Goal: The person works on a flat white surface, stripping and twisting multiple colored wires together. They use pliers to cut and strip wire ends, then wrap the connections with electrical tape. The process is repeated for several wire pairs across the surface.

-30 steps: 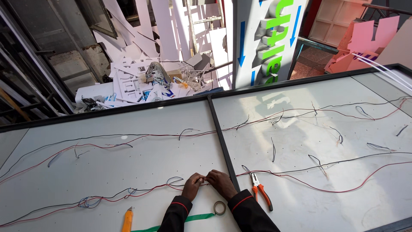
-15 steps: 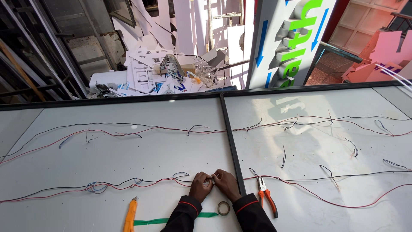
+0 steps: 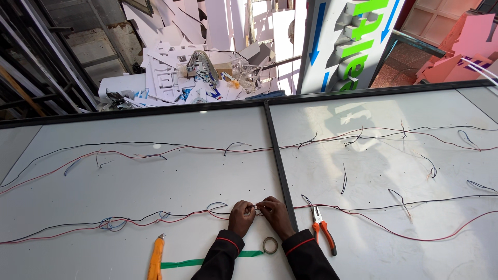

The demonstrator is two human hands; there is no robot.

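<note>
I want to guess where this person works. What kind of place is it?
Probably a sign-making workshop. Both hands join thin wires on a big white panel, white cut-out letters lie heaped behind, and a tall lettered sign stands nearby.

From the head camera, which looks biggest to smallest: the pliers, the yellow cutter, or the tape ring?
1. Yellow cutter, though its lower end is cut off by the frame.
2. Pliers, nearly as long; that ranking is unsure.
3. Tape ring, clearly the smallest.
</note>
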